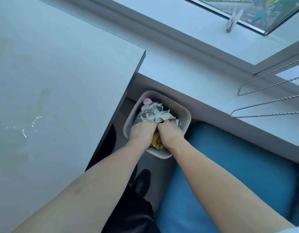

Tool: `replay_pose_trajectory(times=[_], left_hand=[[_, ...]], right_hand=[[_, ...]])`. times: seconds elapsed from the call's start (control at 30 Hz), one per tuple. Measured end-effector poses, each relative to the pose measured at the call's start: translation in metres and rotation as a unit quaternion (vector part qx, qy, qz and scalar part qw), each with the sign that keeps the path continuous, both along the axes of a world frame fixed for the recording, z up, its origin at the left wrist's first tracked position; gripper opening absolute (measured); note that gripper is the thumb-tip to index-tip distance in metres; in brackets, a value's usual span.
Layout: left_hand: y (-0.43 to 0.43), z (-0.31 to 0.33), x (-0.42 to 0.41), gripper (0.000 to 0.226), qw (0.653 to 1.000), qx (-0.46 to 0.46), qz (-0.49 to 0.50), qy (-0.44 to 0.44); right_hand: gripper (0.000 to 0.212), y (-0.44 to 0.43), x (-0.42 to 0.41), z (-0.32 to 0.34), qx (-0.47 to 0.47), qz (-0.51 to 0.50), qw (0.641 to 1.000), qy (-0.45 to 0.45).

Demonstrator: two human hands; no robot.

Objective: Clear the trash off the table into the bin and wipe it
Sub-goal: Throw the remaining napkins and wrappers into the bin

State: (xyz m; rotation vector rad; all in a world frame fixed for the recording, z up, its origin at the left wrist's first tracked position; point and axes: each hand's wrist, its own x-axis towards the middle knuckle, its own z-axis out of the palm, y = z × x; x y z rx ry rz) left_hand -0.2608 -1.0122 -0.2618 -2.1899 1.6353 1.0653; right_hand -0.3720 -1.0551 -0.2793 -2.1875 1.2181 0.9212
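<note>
Both our hands are down in the bin (pixel 187 115), which stands on the floor between the tabletop (pixel 61 64) edge and a blue seat (pixel 229 165). The left hand (pixel 141 132) and right hand (pixel 170 132) sit side by side, fingers bent down into the trash (pixel 155 112). We cannot tell whether they grip the wrappers or only press on them. The heap of crinkled foil and paper reaches about to the rim, so we judge it may spring back as we lift away and spill onto the floor. A yellow wrapper (pixel 155 142) between our wrists could cling and come out with us. Pushing hard off-centre might tip the bin. The tabletop shows wet streaks (pixel 32 123), so the wiping looks undone, and we see no cloth.
</note>
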Motion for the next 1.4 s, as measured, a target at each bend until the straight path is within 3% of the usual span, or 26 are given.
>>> replay_pose_trajectory(times=[0.3, 0.5, 0.6, 0.93, 1.07, 1.23, 1.4], left_hand=[[-0.017, -0.024, -0.008, 0.019, 0.999, 0.017, -0.04, -0.033], [-0.008, -0.015, 0.007, 0.014, 0.994, 0.08, 0.0, 0.077], [-0.001, 0.001, 0.009, 0.026, 0.987, 0.106, -0.024, 0.117], [0.017, 0.037, 0.018, 0.031, 0.988, 0.025, -0.022, 0.151], [0.027, 0.039, 0.013, 0.02, 0.986, 0.024, -0.099, 0.13], [0.035, 0.025, 0.005, 0.039, 0.98, 0.082, -0.156, 0.094], [0.028, 0.01, 0.008, 0.046, 0.975, 0.106, -0.183, 0.066]], right_hand=[[0.042, -0.004, 0.01, -0.021, -0.043, 0.02, 0.998, 0.036], [0.044, -0.006, 0.004, 0.0, 0.031, 0.027, 0.998, 0.052], [0.037, -0.001, -0.005, 0.019, 0.005, 0.095, 0.994, 0.06], [0.024, 0.02, -0.039, 0.059, -0.12, 0.15, 0.98, -0.045], [0.025, 0.029, -0.044, 0.061, -0.106, 0.127, 0.982, -0.089], [0.034, 0.038, -0.046, 0.047, -0.068, 0.128, 0.985, -0.097], [0.023, 0.024, -0.043, 0.037, -0.063, 0.091, 0.985, -0.131]])
